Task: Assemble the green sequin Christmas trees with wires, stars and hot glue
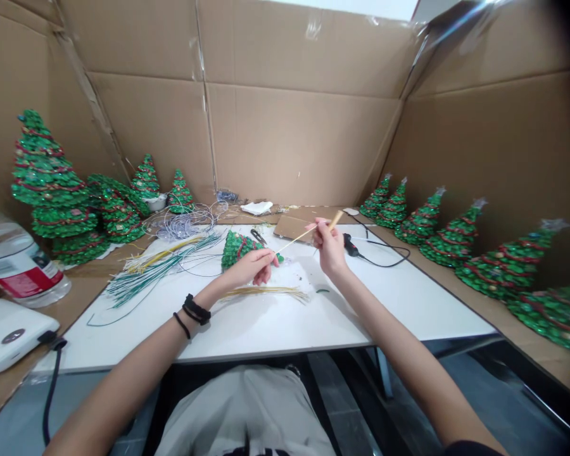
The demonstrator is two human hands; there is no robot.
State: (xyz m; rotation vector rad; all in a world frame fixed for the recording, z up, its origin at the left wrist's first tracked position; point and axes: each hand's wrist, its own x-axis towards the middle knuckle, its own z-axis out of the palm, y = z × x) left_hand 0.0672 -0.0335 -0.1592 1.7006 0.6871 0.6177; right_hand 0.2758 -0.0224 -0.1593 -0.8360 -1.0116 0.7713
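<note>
All spots rel. to white tabletop (266,329). Far L of it, on brown counter (90,291): plastic water bottle (14,263) on its side, white box (14,332) w/ black cord (52,392) running down off the edge. Behind those, big glittery green cone trees (42,171), smaller ones (145,178) further back. Off tabletop's back L corner: coil of silver wire (183,221). On tabletop's L side: bundle of green wires (154,272), yellow wires (161,252) alongside. Mid tabletop: my L hand (249,266), black hair ties (194,310) on wrist, clamped on small green tree (237,250), tree tilted, can't tell if touching tabletop. Pale yellow strands (266,292) just below L hand, scissors (258,236) just behind tree. My R hand (330,244) pinches bamboo stick (308,232) in the air, thin end just by L hand's fingers (266,259). Hands apart but close. Cardboard piece (292,227) behind stick at tabletop's back edge. Black corded tool (351,246) just R of R hand. Far R, off tabletop: row of green trees (456,240) w/ silvery tips.
</note>
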